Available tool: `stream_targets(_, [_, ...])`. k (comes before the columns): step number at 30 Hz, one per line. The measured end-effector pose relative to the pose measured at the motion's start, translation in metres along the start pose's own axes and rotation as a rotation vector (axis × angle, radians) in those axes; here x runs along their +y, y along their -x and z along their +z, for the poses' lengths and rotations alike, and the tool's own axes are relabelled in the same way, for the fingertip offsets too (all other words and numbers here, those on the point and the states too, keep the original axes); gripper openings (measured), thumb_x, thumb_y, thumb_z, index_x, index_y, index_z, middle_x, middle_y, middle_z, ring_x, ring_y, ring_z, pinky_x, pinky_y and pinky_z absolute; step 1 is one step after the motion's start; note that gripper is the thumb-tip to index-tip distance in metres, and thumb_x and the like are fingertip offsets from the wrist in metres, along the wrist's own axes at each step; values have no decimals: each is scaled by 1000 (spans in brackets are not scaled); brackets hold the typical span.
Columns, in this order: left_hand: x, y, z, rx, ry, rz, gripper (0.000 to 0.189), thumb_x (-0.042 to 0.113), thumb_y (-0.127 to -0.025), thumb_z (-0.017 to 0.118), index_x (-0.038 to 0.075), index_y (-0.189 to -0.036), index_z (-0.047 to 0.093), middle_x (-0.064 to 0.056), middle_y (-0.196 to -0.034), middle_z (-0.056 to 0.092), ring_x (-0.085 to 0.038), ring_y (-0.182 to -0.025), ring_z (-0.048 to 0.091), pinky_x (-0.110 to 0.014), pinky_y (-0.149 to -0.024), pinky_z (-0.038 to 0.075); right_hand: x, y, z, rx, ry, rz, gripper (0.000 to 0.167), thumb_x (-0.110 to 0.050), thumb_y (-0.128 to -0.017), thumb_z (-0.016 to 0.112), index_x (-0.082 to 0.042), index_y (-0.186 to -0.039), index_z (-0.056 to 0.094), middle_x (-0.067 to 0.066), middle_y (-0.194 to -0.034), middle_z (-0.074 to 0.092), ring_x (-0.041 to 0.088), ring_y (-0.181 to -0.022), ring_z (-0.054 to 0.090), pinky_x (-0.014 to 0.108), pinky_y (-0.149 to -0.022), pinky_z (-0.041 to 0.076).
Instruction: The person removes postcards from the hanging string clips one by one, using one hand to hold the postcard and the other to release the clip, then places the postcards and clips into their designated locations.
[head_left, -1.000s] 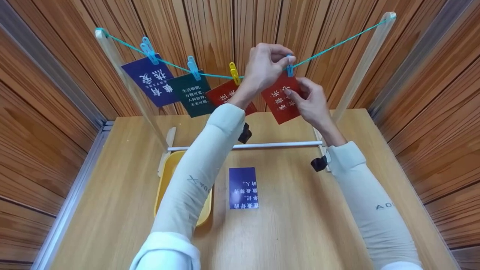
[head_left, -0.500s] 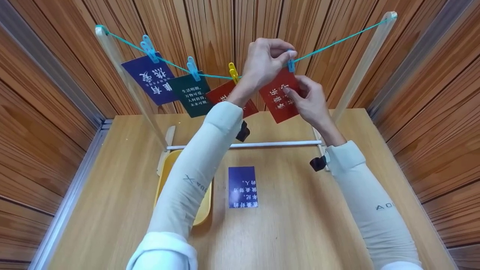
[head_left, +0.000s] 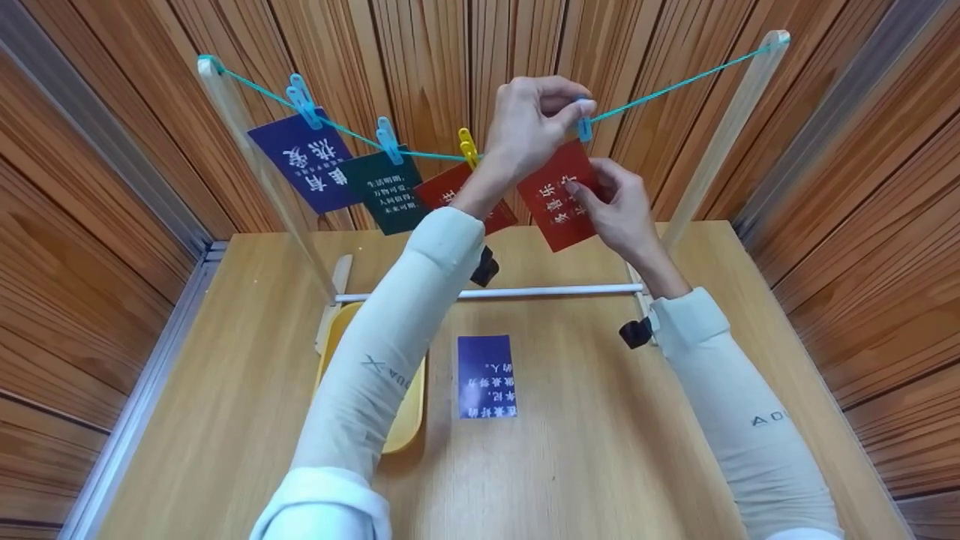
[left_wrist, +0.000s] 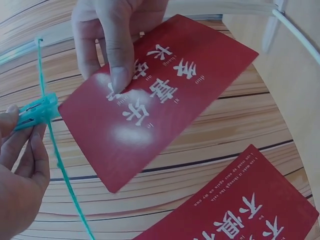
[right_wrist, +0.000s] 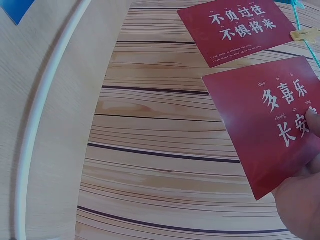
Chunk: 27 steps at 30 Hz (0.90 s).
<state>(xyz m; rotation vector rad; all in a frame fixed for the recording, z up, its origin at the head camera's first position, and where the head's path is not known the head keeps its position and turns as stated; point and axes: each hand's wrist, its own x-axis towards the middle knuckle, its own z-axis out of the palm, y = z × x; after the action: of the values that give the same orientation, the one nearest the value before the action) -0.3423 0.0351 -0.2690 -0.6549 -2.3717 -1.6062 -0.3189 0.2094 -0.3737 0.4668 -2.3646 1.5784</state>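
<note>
My left hand (head_left: 529, 124) pinches a blue clothespin (head_left: 585, 129) on the green line (head_left: 675, 88). With thumb and fingers, my right hand (head_left: 624, 206) grips a red card (head_left: 553, 201) printed with white characters. In the left wrist view the card's corner lies right at the clothespin's (left_wrist: 40, 111) tip. Left of it on the line hangs another red card (head_left: 501, 217) under a yellow clothespin (head_left: 467, 146), partly hidden behind my left forearm. Further left, blue clothespins hold a dark green card (head_left: 386, 191) and a purple card (head_left: 306, 166).
The line runs between two wooden posts (head_left: 724, 127), joined low down by a white rod (head_left: 555, 291). Flat on the table (head_left: 600, 450) lies a purple card (head_left: 486, 375). A yellow tray (head_left: 409, 427) stands left of it, partly covered by my left arm.
My left hand and the clothespin have risen slightly. The clothespin overlapped the card's top edge before and now sits just above it. My right hand keeps its grip on the card.
</note>
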Motion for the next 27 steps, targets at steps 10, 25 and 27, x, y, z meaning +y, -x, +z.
stream_targets(10, [10,-2,-6,-9,0,84,25,23,-101,70,10,-120,78,-1,-116,82,-7,-104,78,-17,-94,58,4,-9,2,-8,-10,-56,42,-30,-102,70,-12,-139,65,3,-131,74,14,-113,71,31,-99,61])
stream_targets(25, [15,4,-17,-7,-75,155,26,25,-101,71,9,-121,78,-1,-121,81,-7,-106,77,-17,-93,58,11,-6,5,-6,-25,-61,42,-33,-101,71,-12,-136,66,4,-126,75,15,-108,72,29,-93,62])
stream_targets(27, [15,6,-18,-2,-86,167,25,24,-101,71,9,-120,78,-2,-118,81,-6,-104,77,-17,-91,58,12,-5,5,-7,-24,-54,42,-33,-101,71,-12,-136,66,5,-126,75,16,-109,72,29,-93,62])
